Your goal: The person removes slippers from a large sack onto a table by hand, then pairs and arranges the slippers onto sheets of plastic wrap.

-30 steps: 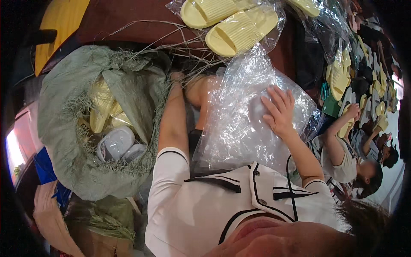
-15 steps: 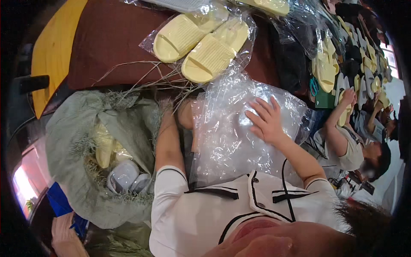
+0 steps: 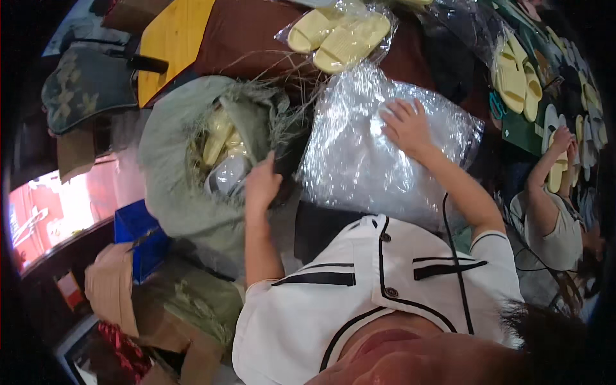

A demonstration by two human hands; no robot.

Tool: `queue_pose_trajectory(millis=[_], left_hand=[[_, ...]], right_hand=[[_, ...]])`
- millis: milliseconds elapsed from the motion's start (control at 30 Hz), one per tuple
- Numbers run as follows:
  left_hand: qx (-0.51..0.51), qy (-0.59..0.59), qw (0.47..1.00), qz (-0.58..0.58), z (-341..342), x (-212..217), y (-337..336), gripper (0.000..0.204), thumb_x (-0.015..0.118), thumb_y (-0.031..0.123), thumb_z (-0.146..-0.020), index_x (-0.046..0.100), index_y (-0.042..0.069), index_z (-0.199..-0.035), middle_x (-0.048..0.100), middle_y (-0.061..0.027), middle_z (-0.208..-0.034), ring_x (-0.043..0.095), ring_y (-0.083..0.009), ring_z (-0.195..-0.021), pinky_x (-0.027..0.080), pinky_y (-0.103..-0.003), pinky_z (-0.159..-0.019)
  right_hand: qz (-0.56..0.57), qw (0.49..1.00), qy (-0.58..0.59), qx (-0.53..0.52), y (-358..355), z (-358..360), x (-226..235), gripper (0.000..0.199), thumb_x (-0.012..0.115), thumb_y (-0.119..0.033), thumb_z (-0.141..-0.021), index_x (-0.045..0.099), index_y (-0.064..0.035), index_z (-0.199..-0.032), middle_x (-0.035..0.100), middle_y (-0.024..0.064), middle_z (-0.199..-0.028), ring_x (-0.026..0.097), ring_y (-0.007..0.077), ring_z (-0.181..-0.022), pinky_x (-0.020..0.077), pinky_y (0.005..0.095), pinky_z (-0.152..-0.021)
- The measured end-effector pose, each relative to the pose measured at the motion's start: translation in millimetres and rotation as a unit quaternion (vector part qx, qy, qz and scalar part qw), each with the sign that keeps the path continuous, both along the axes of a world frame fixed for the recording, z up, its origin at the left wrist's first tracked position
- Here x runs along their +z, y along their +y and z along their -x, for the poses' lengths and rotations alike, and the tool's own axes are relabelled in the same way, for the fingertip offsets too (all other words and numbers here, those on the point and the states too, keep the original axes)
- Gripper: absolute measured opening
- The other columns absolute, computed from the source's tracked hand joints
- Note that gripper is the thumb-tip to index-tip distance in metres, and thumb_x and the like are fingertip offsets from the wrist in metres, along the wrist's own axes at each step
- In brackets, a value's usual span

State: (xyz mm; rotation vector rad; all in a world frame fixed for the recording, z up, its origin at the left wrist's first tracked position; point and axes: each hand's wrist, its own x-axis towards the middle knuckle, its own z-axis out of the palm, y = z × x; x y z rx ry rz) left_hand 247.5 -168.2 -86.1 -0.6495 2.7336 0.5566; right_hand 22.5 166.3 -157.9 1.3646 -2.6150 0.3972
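My right hand (image 3: 407,126) lies flat, fingers spread, on a stack of clear plastic bags (image 3: 378,151) on the brown table. My left hand (image 3: 262,183) reaches to the left toward the mouth of a green woven sack (image 3: 173,160), beside bagged pale yellow slippers (image 3: 218,138) inside it. I cannot tell whether its fingers grip anything. A pair of yellow slippers in a clear bag (image 3: 340,35) lies at the far side of the table.
Another person (image 3: 552,218) sits at the right, a hand raised to rows of yellow slippers (image 3: 520,80) on a dark surface. A blue crate (image 3: 138,237) and cardboard boxes (image 3: 122,295) stand at the lower left. A yellow board (image 3: 170,45) lies at the top left.
My left hand has come away from the plastic bags and moved left to the sack's mouth. My right hand stays flat on the bags. The view has shifted right and down.
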Motion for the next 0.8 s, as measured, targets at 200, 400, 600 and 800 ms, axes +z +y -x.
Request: queue_pose_trajectory(millis=[200, 400, 600, 800], left_hand=[[0.047, 0.182, 0.933, -0.307, -88, 197, -5, 0.076, 0.046, -0.008, -0.072, 0.036, -0.006, -0.148, 0.038, -0.0109, -0.155, 0.034, -0.0205, -0.143, 0.023, -0.03, -0.116], [-0.103, 0.431, 0.751, -0.489, -158, 280, -66, 0.082, 0.059, 0.001, -0.079, 0.029, 0.009, -0.155, 0.05, -0.0278, -0.14, 0.054, -0.0367, -0.127, 0.042, -0.046, -0.108], [-0.022, 0.577, 0.67, -0.467, -30, 328, -42, 0.079, 0.049, 0.006, -0.084, 0.021, 0.013, -0.157, 0.046, -0.0237, -0.143, 0.058, -0.0326, -0.12, 0.055, -0.039, -0.094], [0.104, 0.442, 0.559, -0.693, 185, 309, -38, 0.057, 0.053, -0.005, -0.091, 0.046, 0.009, -0.146, 0.067, -0.0136, -0.11, 0.067, -0.0212, -0.097, 0.05, -0.038, -0.1]], right_hand=[[0.036, 0.999, 0.029, 0.001, 1, -4, -11, 0.036, 0.056, -0.041, -0.094, 0.066, -0.0149, -0.117, 0.06, 0.0066, -0.128, 0.05, 0.0279, -0.124, 0.0283, 0.0621, -0.108], [0.023, 1.0, -0.012, -0.004, 6, -7, -11, 0.04, 0.052, -0.042, -0.096, 0.065, -0.0146, -0.122, 0.06, 0.0106, -0.131, 0.049, 0.0318, -0.129, 0.0237, 0.0638, -0.111], [-0.058, 0.996, -0.064, -0.005, 23, -12, -4, 0.041, 0.048, -0.041, -0.097, 0.061, -0.0173, -0.128, 0.055, 0.0125, -0.137, 0.045, 0.0332, -0.133, 0.0201, 0.0687, -0.11], [0.056, 0.998, 0.006, -0.016, 27, -12, -14, 0.034, 0.053, -0.042, -0.095, 0.066, -0.0141, -0.11, 0.063, 0.0118, -0.115, 0.053, 0.0344, -0.121, 0.0293, 0.0674, -0.104]])
